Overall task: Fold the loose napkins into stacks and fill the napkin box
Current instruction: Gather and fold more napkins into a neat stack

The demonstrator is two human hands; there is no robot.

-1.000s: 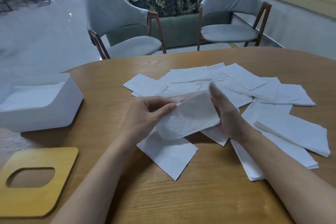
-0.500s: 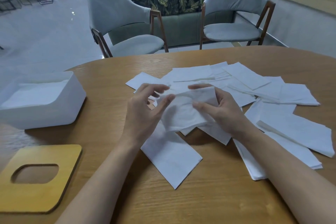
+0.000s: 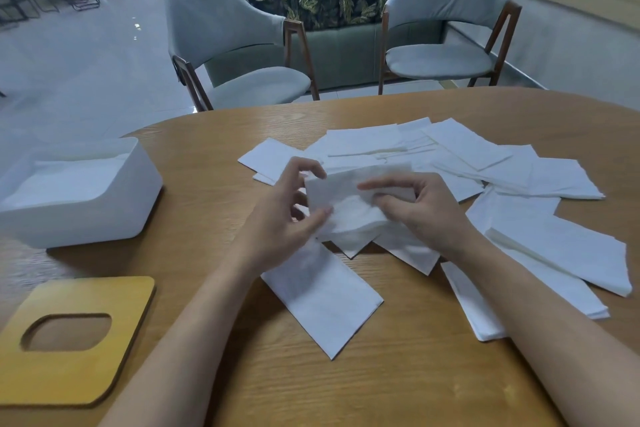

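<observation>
Both hands, left hand (image 3: 280, 215) and right hand (image 3: 426, 208), pinched one half-folded napkin (image 3: 349, 208); napkin box (image 3: 79, 191) partly filled, many loose napkins (image 3: 485, 163) remained on worktop (image 3: 398, 374)

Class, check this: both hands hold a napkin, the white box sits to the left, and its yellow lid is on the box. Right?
No: the head view shows the yellow lid lying flat on the table, off the white box. The rest stands.
</observation>
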